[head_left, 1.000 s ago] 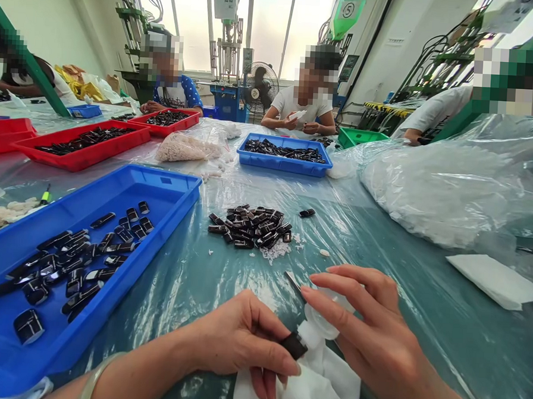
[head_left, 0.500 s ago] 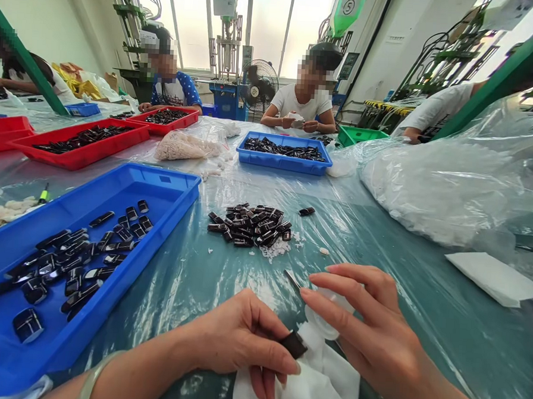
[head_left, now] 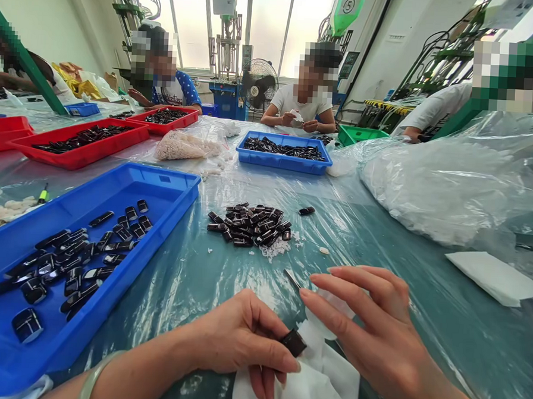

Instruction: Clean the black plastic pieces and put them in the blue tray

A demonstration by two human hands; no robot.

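My left hand point(head_left: 245, 341) pinches a small glossy black piece point(head_left: 293, 342) between thumb and fingers, low in the middle of the view. Beneath it lies a white cloth point(head_left: 317, 381). My right hand point(head_left: 367, 330) rests just right of it, fingers curved over a small clear plastic bottle point(head_left: 327, 322); a thin metal tool point(head_left: 292, 279) pokes out beside its fingertips. A heap of the same black pieces point(head_left: 247, 225) sits further out on the plastic-covered table point(head_left: 208, 280). A blue tray point(head_left: 111, 257) to my left holds several more.
Red trays point(head_left: 84, 142) and a second blue tray point(head_left: 284, 153) with black pieces stand further back, near seated people. A large clear bag of white parts point(head_left: 432, 184) fills the right side. A white pad point(head_left: 495, 277) lies at the right.
My hands stay almost still; the right hand's fingers shift slightly over the bottle. People at the far side move their hands a little.
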